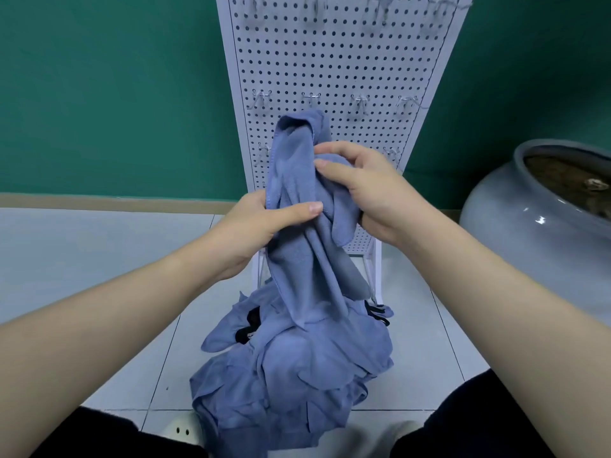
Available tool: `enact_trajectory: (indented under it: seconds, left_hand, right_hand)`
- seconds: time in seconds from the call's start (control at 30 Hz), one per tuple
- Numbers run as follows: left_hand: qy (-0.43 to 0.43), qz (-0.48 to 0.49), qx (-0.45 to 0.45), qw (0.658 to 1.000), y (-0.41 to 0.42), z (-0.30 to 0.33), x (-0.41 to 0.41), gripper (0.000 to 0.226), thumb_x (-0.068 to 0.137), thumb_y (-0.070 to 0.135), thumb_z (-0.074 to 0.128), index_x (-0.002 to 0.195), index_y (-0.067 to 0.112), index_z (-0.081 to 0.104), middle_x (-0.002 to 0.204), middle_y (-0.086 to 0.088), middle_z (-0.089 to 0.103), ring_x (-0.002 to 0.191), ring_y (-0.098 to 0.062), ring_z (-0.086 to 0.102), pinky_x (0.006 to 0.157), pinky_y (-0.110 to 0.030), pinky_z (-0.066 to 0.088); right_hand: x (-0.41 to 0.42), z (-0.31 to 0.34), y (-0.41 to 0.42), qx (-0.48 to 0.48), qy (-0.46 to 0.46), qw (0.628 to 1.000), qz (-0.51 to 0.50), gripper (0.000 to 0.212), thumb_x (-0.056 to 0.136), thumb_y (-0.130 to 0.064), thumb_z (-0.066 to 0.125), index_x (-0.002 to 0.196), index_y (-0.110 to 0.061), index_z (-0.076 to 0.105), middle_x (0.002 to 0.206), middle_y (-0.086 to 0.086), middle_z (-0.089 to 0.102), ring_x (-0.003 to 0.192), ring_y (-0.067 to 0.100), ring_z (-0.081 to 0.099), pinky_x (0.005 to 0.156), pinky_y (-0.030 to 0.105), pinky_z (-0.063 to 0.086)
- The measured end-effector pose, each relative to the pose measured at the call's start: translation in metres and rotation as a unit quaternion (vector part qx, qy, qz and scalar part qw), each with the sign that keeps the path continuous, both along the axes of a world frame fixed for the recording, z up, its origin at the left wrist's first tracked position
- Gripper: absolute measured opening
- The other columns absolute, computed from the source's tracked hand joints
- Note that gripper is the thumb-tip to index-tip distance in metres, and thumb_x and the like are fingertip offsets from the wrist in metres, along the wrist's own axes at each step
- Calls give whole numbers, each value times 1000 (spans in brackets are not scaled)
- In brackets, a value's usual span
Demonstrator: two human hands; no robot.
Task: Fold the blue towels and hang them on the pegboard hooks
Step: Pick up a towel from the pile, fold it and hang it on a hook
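Observation:
A crumpled blue towel (297,166) is held up in front of the white pegboard (330,61). My left hand (261,226) grips it from the left, thumb across its front. My right hand (367,190) grips it from the right, a little higher, fingers curled round a bunched fold. The towel's lower end hangs down to a heap of more blue towels (297,375) on the floor between my knees. Rows of metal hooks (310,99) stick out of the pegboard; none that I can see carries a towel.
A large grey glazed pot (515,226) stands on the floor at the right, close to my right forearm. A green wall lies behind the pegboard. Something black (246,335) shows under the towel heap. The floor is pale tile.

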State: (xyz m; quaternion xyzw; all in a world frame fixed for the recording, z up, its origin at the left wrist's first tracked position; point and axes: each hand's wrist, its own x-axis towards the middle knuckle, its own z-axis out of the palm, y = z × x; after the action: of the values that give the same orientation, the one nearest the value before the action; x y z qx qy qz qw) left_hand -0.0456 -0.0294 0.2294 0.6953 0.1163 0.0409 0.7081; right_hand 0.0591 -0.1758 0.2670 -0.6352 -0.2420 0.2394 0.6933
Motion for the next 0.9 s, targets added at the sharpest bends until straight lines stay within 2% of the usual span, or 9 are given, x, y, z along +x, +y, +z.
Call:
enact_trajectory:
  seconds: [0.1, 0.17, 0.27, 0.33, 0.43, 0.57, 0.63, 0.77, 0.9]
  left_hand:
    - [-16, 29, 0, 999, 2, 1, 2, 37, 87, 20, 81, 122, 11, 71, 116, -6, 77, 112, -23, 72, 102, -40, 54]
    - [-11, 37, 19, 999, 6, 1, 2, 30, 88, 11, 78, 117, 12, 73, 112, -4, 78, 108, -21, 74, 98, -38, 56]
    - [2, 59, 58, 997, 16, -1, 2, 22, 84, 6, 79, 105, 10, 74, 106, -6, 79, 102, -20, 74, 95, -35, 56]
    - [9, 84, 70, 994, 25, 0, 2, 16, 85, 6, 74, 100, 4, 71, 101, -9, 78, 93, -20, 71, 91, -37, 53]
    - [21, 124, 87, 988, 38, 5, 1, 38, 76, 18, 63, 106, -3, 65, 96, -13, 73, 88, -21, 64, 84, -39, 48]
    - [34, 111, 103, 988, 47, 6, -2, 29, 92, 4, 54, 112, 14, 73, 114, -14, 75, 97, -19, 68, 93, -38, 53]
    - [36, 86, 109, 990, 47, 5, -3, 33, 97, 0, 49, 116, 13, 72, 117, -16, 73, 97, -18, 68, 91, -36, 52]
    - [22, 75, 71, 994, 44, 8, -4, 31, 101, -2, 46, 114, 13, 70, 115, -13, 75, 99, -19, 70, 92, -36, 53]
    - [0, 92, 20, 996, 44, 14, -2, 25, 102, -1, 47, 116, 7, 66, 112, -13, 75, 104, -20, 71, 95, -36, 54]
  right_hand:
    - [-2, -4, 3, -18, -11, 999, 26, 18, 99, 1, 62, 110, -13, 67, 119, 18, 71, 98, 24, 72, 93, 40, 60]
    - [0, -6, 4, -35, -37, 998, 24, 22, 98, 3, 62, 107, -15, 67, 116, 15, 72, 98, 23, 72, 92, 39, 61]
    - [11, -4, 2, -49, -63, 996, -26, 25, 97, 6, 61, 103, -18, 68, 109, 9, 72, 92, 16, 69, 85, 30, 59]
    - [23, -3, -2, -50, -57, 995, -59, 25, 98, 4, 61, 104, -19, 70, 115, 12, 71, 94, 17, 67, 88, 34, 58]
    - [45, -6, -11, -78, -74, 989, -103, 25, 98, -1, 61, 104, -23, 71, 112, 9, 72, 93, 17, 67, 93, 39, 57]
    - [66, -16, -23, -139, -130, 972, -137, 25, 97, -4, 61, 106, -24, 72, 105, 2, 74, 95, 18, 68, 92, 39, 59]
    - [71, -23, -25, -184, -175, 958, -135, 26, 96, -4, 60, 106, -25, 71, 104, -1, 73, 94, 16, 67, 86, 33, 57]
    - [73, -40, -22, -290, -291, 904, -117, 28, 93, -7, 59, 112, -25, 68, 105, -4, 69, 94, 15, 62, 71, 9, 46]
    - [73, -52, -16, -358, -311, 876, -91, 26, 94, -15, 65, 119, -25, 63, 99, -4, 64, 81, 12, 61, 77, 29, 51]
